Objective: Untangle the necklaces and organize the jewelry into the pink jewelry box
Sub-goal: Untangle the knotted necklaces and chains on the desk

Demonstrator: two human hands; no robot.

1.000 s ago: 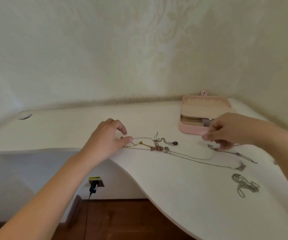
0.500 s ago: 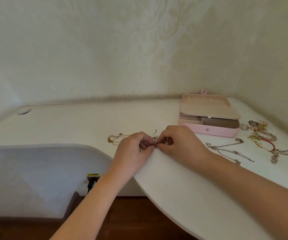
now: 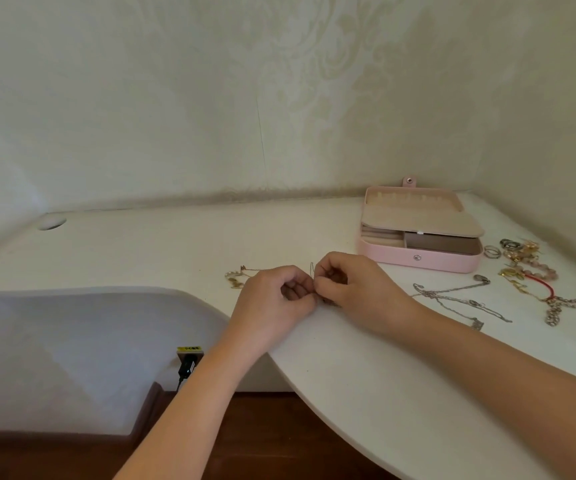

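Left grip (image 3: 272, 299): fingers curled, thumb and forefinger pinched on the tangled necklace; fingertips met those of the other hand just above the worktop edge.
Right grip (image 3: 356, 285): fingers curled, pinched on the same tangle from the right side; forearm lay across the worktop.
Tangled necklace (image 3: 312, 270): fine chain, mostly hidden by both hands; one thin loop stood up between the knuckles; a gold-toned end with pale beads trailed left on the worktop, past the left hand.
Silver necklaces (image 3: 453, 299): several thin chains with small pendants, loosely crossed, lying on the worktop just right of the right wrist, outside the box.
Pink jewelry box (image 3: 418, 261): lay open at the rear right of the worktop, snap button on its front wall; beige-lined compartments showed; whether they held anything could not be told.
Lid (image 3: 418, 216): beige inside, folded back over the rear of the box, clasp tab pointing to the wall.
Rings (image 3: 491, 251): silver-toned, beside the box's right end.
Mixed jewelry pile (image 3: 525, 261): gold pieces and pink beads, right of the rings.
Red cord bracelet (image 3: 543, 286): lay in front of the pile.
Chunky chain (image 3: 563, 306): silver links, nearest the right edge.
Worktop (image 3: 383, 393): white, curved front edge.
Wall socket (image 3: 188, 362): below the worktop, black plug inserted.
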